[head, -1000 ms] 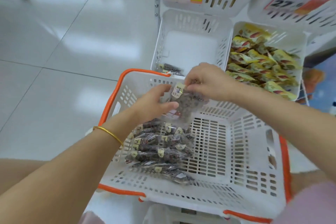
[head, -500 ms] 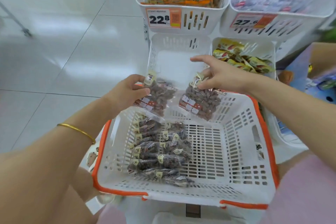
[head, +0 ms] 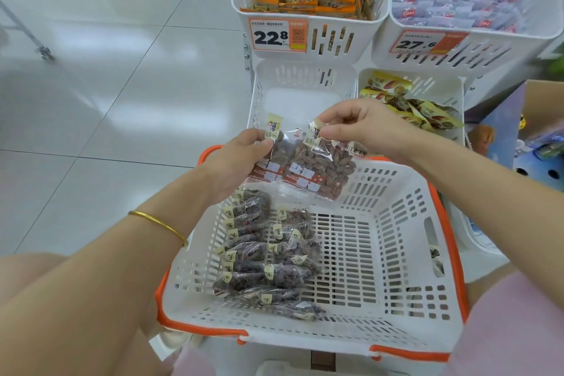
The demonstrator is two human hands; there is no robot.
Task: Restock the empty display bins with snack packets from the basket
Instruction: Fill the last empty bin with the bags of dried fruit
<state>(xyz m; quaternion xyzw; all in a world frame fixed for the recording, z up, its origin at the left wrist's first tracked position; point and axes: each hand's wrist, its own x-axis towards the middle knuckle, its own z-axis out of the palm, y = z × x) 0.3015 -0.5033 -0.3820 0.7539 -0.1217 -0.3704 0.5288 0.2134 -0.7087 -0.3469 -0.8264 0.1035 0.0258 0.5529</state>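
Left packet (head: 277, 154): long axis 12–6, label at 12; left hand (head: 232, 162) pinches its top.
Right packet (head: 323, 168): same axis, overlapping; right hand (head: 363, 128) pinches its top.

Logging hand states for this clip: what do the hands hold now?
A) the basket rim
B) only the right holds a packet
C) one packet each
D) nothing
C: the left hand pinches the left packet and the right hand the right packet, above the basket.
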